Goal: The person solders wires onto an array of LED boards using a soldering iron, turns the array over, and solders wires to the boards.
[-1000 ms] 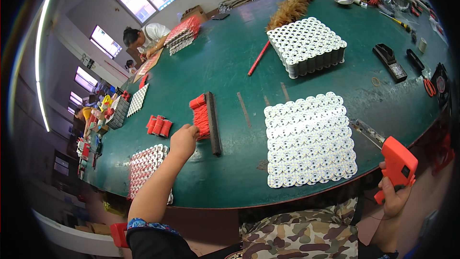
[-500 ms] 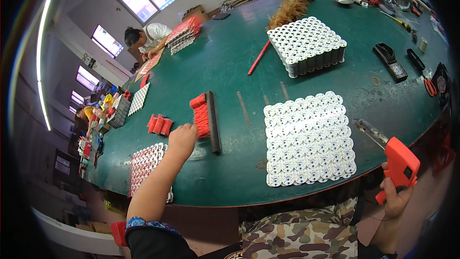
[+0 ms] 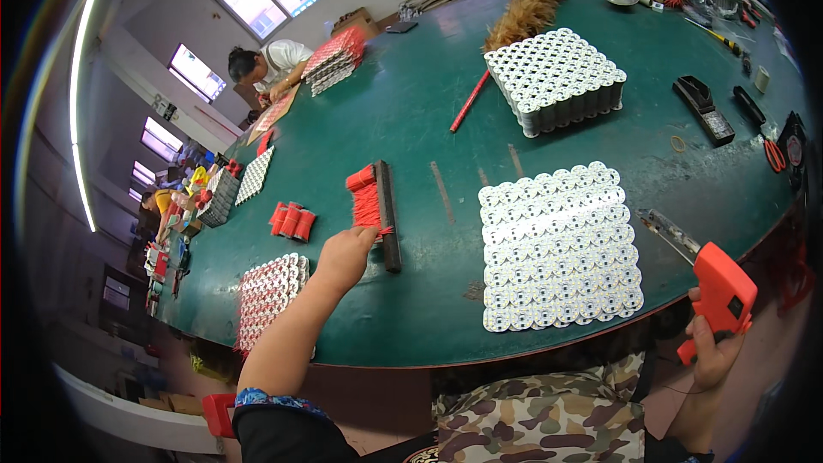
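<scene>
My left hand (image 3: 345, 259) reaches over the table with its fingertips pinched on the red wires (image 3: 366, 206), which lie along a dark bar (image 3: 390, 223). My right hand (image 3: 713, 360) is wrapped round the handle of a red soldering gun (image 3: 725, 290), whose tip points up and left over the table edge. Between the hands lies a sheet of round white LED boards (image 3: 561, 249) in rows. Near my left forearm, partly covered by it, is a similar sheet with red wires on it (image 3: 273, 296). Bundled red wire pieces (image 3: 291, 221) lie beyond that sheet.
On the green table (image 3: 411, 317) stands a thick stack of white round boards (image 3: 557, 77), beside a feather duster (image 3: 523, 13). A black stapler-like tool (image 3: 705, 111) and orange-handled scissors (image 3: 775, 154) lie at right. Across the table, a person (image 3: 279, 64) bends over a red-and-white sheet.
My left hand has moved right and slightly down to the near end of the red wires. The right hand still holds the soldering gun; the whole view has shifted slightly.
</scene>
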{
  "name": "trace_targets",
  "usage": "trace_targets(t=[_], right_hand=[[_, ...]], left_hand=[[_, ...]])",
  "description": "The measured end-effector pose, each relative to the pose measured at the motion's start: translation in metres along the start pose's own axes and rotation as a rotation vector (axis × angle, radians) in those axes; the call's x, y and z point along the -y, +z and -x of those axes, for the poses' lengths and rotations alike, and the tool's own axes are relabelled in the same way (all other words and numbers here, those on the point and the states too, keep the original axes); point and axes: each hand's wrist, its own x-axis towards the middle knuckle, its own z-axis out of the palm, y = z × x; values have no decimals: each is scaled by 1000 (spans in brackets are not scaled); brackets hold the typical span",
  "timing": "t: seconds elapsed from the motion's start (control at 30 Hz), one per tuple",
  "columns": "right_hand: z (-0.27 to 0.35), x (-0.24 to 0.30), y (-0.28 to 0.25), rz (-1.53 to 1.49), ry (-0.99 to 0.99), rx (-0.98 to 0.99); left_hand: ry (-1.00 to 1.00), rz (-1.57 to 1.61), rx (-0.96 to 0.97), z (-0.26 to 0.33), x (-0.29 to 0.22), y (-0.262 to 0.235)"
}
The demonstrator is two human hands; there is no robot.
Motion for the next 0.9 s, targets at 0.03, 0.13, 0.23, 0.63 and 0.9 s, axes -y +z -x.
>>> trace_targets(t=[0.03,0.13,0.23,0.63,0.9], right_hand=[[0,0,-1,-5,0,8],[-1,-2,-2,0,-25,20],[-1,2,0,-13,-22,18],[1,-12,-3,-14,-31,3],[0,-52,-46,24,-102,141]], left_hand=[[3,-38,33,0,-1,0],[-15,-68,11,-1,-5,-5],[-39,-51,-88,-2,-11,-6],[-9,-75,-81,8,-11,2],[100,-184,-41,-37,-37,-35]])
